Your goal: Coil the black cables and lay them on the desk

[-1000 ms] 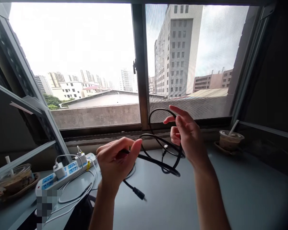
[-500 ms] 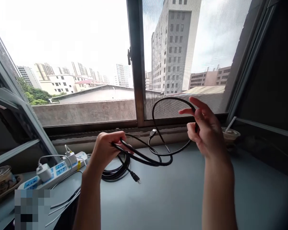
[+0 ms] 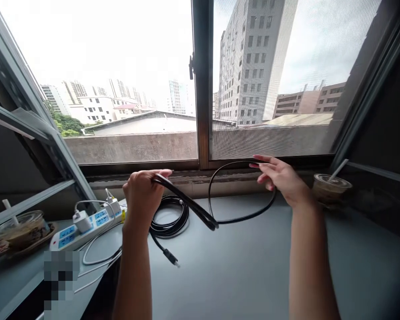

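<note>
A black cable (image 3: pixel 186 202) hangs in loops between my two hands, above the grey tabletop (image 3: pixel 240 275). My left hand (image 3: pixel 144 189) is closed round several strands of it, thumb on top. At the other end, my right hand (image 3: pixel 280 180) pinches the single large loop, which droops between the fingers and the bundled strands. Behind my left wrist lies a second black cable in a round coil (image 3: pixel 170 222). A black plug (image 3: pixel 171 257) with a metal tip sticks out toward me below that coil; which cable it belongs to I cannot tell for certain.
On the left, a white power strip (image 3: pixel 65 238) holds white adapters and cords. A plastic cup (image 3: pixel 20 229) stands in a tray beyond it. Another cup (image 3: pixel 331 189) with a straw is at the right. The window frame (image 3: pixel 202 89) rises behind the table.
My right hand has lowered and its fingers have drawn closer together on the loop. The strands from my left hand now run straighter and closer together. The view has shifted slightly left.
</note>
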{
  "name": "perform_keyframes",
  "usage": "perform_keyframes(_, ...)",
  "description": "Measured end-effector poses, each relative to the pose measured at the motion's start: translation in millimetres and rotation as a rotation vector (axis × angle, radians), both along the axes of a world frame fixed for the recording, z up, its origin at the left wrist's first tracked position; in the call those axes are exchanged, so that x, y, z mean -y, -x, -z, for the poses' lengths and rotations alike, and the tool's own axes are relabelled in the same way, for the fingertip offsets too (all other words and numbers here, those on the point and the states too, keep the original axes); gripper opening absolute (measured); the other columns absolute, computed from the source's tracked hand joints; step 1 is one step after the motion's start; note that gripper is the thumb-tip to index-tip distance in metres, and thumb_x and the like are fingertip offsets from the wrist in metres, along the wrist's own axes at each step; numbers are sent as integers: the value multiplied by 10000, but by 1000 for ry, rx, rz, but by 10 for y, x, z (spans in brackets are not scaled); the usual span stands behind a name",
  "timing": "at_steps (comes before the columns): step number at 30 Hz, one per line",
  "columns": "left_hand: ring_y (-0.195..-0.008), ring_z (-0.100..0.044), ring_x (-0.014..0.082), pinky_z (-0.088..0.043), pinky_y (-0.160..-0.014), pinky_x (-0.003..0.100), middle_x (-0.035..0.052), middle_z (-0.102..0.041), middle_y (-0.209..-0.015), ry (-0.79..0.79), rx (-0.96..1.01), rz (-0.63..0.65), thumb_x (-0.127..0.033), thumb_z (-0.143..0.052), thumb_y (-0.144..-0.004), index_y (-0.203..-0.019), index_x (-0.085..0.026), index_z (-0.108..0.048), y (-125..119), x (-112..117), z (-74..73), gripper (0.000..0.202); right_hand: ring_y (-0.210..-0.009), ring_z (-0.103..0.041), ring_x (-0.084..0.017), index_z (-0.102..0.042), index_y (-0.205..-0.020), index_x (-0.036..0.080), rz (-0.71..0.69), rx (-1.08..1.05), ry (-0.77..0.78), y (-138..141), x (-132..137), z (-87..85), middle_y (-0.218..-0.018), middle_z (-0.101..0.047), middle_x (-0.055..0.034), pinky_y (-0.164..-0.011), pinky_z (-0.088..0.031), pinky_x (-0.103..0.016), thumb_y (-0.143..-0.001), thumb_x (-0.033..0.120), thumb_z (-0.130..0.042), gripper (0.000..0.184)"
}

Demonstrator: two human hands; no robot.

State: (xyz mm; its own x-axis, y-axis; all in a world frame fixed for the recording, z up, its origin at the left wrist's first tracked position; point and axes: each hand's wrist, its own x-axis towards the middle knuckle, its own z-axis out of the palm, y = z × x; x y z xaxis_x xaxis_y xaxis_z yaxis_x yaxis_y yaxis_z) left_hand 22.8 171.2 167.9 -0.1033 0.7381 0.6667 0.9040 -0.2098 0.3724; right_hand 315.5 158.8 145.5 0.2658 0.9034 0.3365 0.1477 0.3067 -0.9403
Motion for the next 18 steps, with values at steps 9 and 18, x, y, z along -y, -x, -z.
perform_keyframes(9,-808,-584,289,-357,-643,322,89,-656,-760,130,116,-252,-526,-423,-788,-672,-207,-673,-128,10,-15,421,-1083,-516,-205,-605,-1129,256,-432,681,-19,549,138,-76,-1221,-539,-32,-874,-439,-299,-804,553,-476,459)
perform_keyframes(18,-776,-572,316,-392,-693,390,109,-612,-662,112,275,-341,-631,-359,-793,-603,-188,-648,-114,-36,-12,562,-1022,-534,-219,-654,-1047,241,-468,813,49,844,111,30,-1108,-573,-76,-838,-422,-320,-727,518,-602,427)
